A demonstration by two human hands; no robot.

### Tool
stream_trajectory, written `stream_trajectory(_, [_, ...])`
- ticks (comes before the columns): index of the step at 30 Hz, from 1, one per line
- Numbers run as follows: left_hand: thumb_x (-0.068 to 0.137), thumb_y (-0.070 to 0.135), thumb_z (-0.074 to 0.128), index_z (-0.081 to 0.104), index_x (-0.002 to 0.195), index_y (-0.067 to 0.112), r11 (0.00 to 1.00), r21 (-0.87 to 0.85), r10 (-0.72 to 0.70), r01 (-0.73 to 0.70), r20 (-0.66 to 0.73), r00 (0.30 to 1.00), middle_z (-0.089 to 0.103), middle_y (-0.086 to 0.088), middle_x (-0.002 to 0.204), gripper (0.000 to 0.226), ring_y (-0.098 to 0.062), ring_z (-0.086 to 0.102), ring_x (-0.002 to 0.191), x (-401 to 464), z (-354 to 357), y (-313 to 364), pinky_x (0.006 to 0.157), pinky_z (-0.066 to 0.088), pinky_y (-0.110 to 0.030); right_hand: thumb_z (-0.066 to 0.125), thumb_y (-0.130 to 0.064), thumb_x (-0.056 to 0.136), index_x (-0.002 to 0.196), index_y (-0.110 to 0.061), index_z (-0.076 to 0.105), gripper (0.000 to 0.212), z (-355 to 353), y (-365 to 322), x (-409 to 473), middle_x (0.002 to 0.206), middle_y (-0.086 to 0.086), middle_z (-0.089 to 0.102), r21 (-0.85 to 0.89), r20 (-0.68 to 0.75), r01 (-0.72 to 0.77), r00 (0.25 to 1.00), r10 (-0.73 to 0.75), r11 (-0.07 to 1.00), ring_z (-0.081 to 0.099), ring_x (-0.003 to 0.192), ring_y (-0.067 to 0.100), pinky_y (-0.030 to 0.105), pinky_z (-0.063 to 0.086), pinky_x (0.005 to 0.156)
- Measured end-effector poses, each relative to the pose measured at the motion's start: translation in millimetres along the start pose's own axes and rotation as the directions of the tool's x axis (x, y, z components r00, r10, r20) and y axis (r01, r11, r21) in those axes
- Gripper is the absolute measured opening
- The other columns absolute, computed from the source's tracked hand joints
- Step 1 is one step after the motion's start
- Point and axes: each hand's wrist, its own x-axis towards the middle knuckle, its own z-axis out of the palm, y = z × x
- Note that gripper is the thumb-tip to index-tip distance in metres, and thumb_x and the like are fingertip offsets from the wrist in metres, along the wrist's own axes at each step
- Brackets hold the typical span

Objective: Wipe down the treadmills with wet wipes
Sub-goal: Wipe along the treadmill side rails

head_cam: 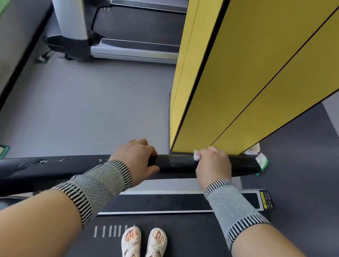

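A black padded handrail [177, 163] of the treadmill runs from lower left to right across the view. My left hand [136, 158] grips the rail, fingers curled over it. Further along, my right hand [214, 165] wraps around the same rail with a white wet wipe [196, 155] pressed under its fingers; a corner of the wipe sticks out on the left. Damp streaks show on the rail between my hands. The treadmill belt [188, 245] lies below, with my sandalled feet on it.
A yellow pillar [252, 75] stands right behind the rail. A wipes pack with a green edge [262, 161] lies on the floor near the rail's end. Another treadmill [124, 30] stands beyond the grey floor. Green turf borders the far left.
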Motion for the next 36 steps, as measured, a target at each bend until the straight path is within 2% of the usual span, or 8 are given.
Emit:
stream_trajectory(3, [0.088, 0.048, 0.057, 0.057, 0.126, 0.029, 0.999, 0.017, -0.031, 0.031, 0.003, 1.0, 0.052, 0.004, 0.116, 0.042, -0.017, 0.05, 0.109, 0, -1, 2, 0.095, 0.044, -0.034, 0.049, 0.0, 0.09, 0.108, -0.015, 0.067, 0.029, 16, -33, -11, 0.106, 0.001, 0.058, 0.103, 0.118, 0.297, 0.944, -0.308, 0.949, 0.045, 0.104, 0.018, 0.02, 0.028, 0.081])
stream_trajectory(8, [0.089, 0.048, 0.056, 0.056, 0.128, 0.028, 0.998, 0.025, -0.052, 0.052, 0.0, 0.999, 0.052, 0.004, 0.119, 0.044, -0.018, 0.049, 0.112, -2, 1, 5, 0.096, 0.044, -0.036, 0.049, -0.005, 0.092, 0.113, -0.01, 0.066, 0.027, 5, 8, 9, 0.106, 0.005, 0.059, 0.016, 0.012, 0.025, 1.0, -0.025, 1.0, 0.046, 0.1, 0.021, 0.027, 0.039, 0.083])
stream_trajectory(13, [0.089, 0.049, 0.055, 0.056, 0.128, 0.029, 0.997, 0.042, -0.058, 0.058, -0.008, 0.998, 0.052, 0.003, 0.119, 0.043, -0.019, 0.049, 0.112, -3, 2, 6, 0.097, 0.043, -0.037, 0.046, 0.003, 0.09, 0.111, -0.017, 0.067, 0.035, 16, -16, -15, 0.102, 0.001, 0.058, 0.11, 0.072, 0.332, 0.937, -0.341, 0.937, 0.043, 0.096, 0.016, 0.023, 0.035, 0.082])
stream_trajectory(17, [0.09, 0.049, 0.054, 0.056, 0.128, 0.028, 0.999, 0.043, -0.02, 0.02, -0.011, 1.0, 0.053, 0.003, 0.119, 0.043, -0.019, 0.05, 0.111, -3, 1, 4, 0.097, 0.043, -0.037, 0.048, 0.0, 0.092, 0.112, -0.011, 0.068, 0.03, 11, 13, -11, 0.103, 0.006, 0.059, 0.128, -0.069, -0.02, 0.997, 0.029, 0.992, 0.047, 0.098, 0.02, 0.026, 0.041, 0.083])
stream_trajectory(22, [0.089, 0.05, 0.054, 0.054, 0.129, 0.031, 0.996, 0.083, 0.022, -0.023, 0.011, 1.0, 0.053, 0.004, 0.12, 0.044, -0.018, 0.051, 0.111, 0, -3, -2, 0.095, 0.043, -0.036, 0.056, 0.013, 0.08, 0.099, -0.006, 0.072, 0.032, 28, -22, -35, 0.093, 0.007, 0.063, 0.182, -0.089, 0.271, 0.962, -0.259, 0.945, 0.053, 0.092, 0.025, 0.036, 0.05, 0.081])
stream_trajectory(26, [0.087, 0.052, 0.056, 0.053, 0.131, 0.03, 0.995, 0.099, 0.012, -0.013, 0.013, 1.0, 0.053, 0.006, 0.125, 0.049, -0.018, 0.05, 0.115, -7, -9, -19, 0.098, 0.043, -0.037, 0.05, 0.002, 0.091, 0.113, -0.009, 0.069, 0.031, 24, -3, -26, 0.102, 0.006, 0.061, 0.184, -0.153, -0.081, 0.982, 0.11, 0.98, 0.048, 0.098, 0.021, 0.024, 0.038, 0.08])
stream_trajectory(31, [0.084, 0.053, 0.058, 0.055, 0.128, 0.032, 0.992, 0.124, -0.029, 0.025, 0.036, 0.999, 0.053, 0.008, 0.123, 0.049, -0.016, 0.051, 0.113, -18, -15, -43, 0.097, 0.044, -0.036, 0.058, 0.014, 0.078, 0.093, -0.007, 0.073, 0.03, 32, -40, -38, 0.083, 0.007, 0.062, 0.144, -0.077, 0.29, 0.956, -0.282, 0.946, 0.051, 0.082, 0.024, 0.035, 0.05, 0.071])
stream_trajectory(36, [0.086, 0.049, 0.057, 0.055, 0.128, 0.031, 0.993, 0.114, -0.021, 0.017, 0.034, 0.999, 0.053, 0.007, 0.12, 0.045, -0.016, 0.053, 0.11, -21, -15, -48, 0.094, 0.045, -0.036, 0.051, -0.002, 0.091, 0.113, -0.009, 0.067, 0.028, 15, -27, -19, 0.104, 0.007, 0.058, 0.101, -0.091, -0.084, 0.992, 0.093, 0.991, 0.04, 0.091, 0.017, 0.025, 0.036, 0.078])
